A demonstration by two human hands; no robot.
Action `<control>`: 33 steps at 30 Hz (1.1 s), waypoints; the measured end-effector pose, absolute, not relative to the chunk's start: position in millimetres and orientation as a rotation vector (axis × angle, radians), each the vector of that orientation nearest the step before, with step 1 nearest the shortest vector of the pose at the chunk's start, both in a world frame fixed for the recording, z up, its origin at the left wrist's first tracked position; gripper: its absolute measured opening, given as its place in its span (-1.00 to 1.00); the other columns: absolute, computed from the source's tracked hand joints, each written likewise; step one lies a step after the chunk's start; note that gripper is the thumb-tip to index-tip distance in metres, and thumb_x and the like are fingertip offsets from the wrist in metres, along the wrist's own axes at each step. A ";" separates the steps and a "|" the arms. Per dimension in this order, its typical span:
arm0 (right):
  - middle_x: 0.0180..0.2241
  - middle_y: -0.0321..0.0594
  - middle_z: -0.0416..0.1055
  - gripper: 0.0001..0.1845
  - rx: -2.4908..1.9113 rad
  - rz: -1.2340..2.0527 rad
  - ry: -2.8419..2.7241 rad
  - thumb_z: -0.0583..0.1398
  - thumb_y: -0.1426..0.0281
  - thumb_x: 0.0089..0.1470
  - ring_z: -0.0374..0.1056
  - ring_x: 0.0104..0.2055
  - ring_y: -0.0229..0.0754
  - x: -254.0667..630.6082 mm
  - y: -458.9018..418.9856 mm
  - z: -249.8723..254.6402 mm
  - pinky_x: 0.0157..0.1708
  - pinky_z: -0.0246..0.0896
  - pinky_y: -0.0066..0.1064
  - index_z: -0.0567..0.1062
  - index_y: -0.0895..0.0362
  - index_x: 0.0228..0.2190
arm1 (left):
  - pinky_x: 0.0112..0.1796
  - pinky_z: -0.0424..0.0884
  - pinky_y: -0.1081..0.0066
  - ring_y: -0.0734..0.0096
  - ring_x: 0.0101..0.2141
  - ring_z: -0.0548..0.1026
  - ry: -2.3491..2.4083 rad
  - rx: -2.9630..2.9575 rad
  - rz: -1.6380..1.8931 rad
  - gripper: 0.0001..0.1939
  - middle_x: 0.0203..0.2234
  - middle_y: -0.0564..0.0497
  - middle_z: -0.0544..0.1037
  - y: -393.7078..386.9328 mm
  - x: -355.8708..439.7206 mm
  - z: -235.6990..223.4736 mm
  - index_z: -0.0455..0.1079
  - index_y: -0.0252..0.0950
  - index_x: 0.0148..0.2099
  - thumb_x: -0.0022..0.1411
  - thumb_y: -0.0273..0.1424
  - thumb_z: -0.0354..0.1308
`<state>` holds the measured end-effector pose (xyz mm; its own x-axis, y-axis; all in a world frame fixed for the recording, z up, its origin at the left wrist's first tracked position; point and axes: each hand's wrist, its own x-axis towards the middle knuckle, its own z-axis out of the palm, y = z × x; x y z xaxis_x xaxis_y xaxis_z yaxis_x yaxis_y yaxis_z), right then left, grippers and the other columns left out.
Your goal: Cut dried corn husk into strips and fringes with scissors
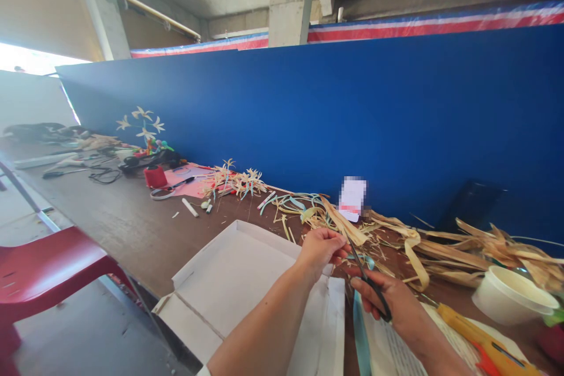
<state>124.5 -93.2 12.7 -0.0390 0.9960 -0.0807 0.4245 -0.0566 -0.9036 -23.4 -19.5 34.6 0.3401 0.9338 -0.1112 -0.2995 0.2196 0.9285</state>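
Observation:
My right hand [390, 299] is wrapped round a pair of scissors [365, 270] with dark handles, the blades pointing up and away from me. Just left of the blades, my left hand [324, 249] is closed in a pinch. Whatever lies between its fingertips is too small or hidden to make out. Right behind the fingertips lies a wide tan strip of dried husk [346, 220], among thin scraps and pale blue ribbon strips [304, 205]. Beneath my left forearm is an open white cardboard box [238, 264].
At right stand a cream tub [513, 294] and a yellow glue gun [482, 335] over printed paper. Husk strips [458, 249] lie along the blue panel [374, 111]. Husk flowers [240, 182] rest on pink paper further left. A red chair [53, 270] stands beside the table.

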 end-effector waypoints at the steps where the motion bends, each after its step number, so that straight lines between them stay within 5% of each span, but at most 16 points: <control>1: -0.71 -0.37 0.30 -0.46 -1.552 1.068 -1.537 0.16 0.05 -0.04 0.17 -0.64 -0.29 124.9 -93.1 11.9 -0.63 -0.02 -0.44 0.49 0.18 -0.14 | -0.62 0.25 0.61 0.62 -0.61 0.37 0.808 0.977 0.996 -0.83 -0.53 -0.03 0.51 -19.3 -23.3 34.5 0.32 -0.39 -0.44 -0.03 -0.38 0.20; 33: -0.71 -0.37 0.31 -0.47 -1.569 1.051 -1.566 0.14 0.05 -0.01 0.14 -0.66 -0.29 123.3 -95.3 16.3 -0.62 -0.03 -0.43 0.50 0.16 -0.13 | -0.60 0.22 0.57 0.60 -0.61 0.31 0.859 1.127 1.029 -0.87 -0.62 0.07 0.40 -22.1 -21.1 35.2 0.30 -0.34 -0.49 -0.02 -0.41 0.18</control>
